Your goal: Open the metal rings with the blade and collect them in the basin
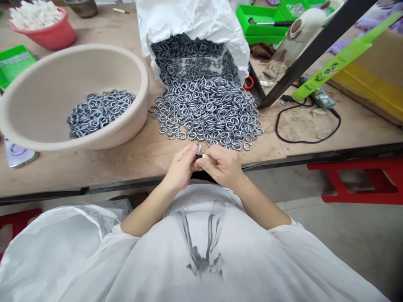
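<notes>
At the table's front edge my two hands meet. My left hand point(180, 168) is closed on a grey metal ring point(199, 148), which shows above the fingertips. My right hand point(226, 166) wraps round a small tool with a pale handle and a dark end point(205, 157); its exact kind is hard to make out. The dark end lies against the ring, partly covered by fingers. Just beyond my hands spreads a heap of similar rings point(208, 105), spilling from a white sack point(192, 21) laid on its side.
Left stands a large beige basin point(40, 79) with more rings point(103, 111). Behind it is a red bowl point(56, 35) of white pieces. To the right are a dark metal bar point(311, 54), a bottle point(277, 63), a looped black cable point(302, 141) and a green tray point(256, 29). A white bag point(53, 247) stands below left.
</notes>
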Demonstrator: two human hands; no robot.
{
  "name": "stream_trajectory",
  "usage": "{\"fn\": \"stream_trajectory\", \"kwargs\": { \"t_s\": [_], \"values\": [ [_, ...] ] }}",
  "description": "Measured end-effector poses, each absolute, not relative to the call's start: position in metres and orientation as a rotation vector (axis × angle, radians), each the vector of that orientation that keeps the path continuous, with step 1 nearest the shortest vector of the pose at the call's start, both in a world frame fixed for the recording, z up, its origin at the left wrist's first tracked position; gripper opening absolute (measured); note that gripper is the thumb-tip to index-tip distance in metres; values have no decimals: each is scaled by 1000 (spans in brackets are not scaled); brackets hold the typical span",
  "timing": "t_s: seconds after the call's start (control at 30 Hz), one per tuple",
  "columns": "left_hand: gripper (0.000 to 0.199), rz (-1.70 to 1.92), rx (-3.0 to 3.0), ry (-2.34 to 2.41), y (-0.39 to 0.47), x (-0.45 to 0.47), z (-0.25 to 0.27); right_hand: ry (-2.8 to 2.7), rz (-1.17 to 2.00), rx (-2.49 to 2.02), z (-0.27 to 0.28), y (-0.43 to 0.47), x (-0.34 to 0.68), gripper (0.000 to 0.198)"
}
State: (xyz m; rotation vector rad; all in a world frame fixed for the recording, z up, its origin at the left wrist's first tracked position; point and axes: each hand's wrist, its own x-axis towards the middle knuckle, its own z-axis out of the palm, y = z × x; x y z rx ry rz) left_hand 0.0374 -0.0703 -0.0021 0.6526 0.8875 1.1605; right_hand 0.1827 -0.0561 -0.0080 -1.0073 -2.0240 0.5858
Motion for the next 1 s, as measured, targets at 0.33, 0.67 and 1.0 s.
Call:
{"fn": "stream_trajectory", "kwargs": {
  "t_s": [0.33,0.67,1.0],
  "values": [
    [34,1150,772,944,-73,14,-21,-2080,335,-1625,-23,-9,189,26],
    [19,1169,561,933,-65,11,-18,-1763,868,-1334,-20,-7,184,20],
    [47,1192,737,870,-67,37,-23,-1392,1184,-1008,-24,-45,161,22]
  ]
}}
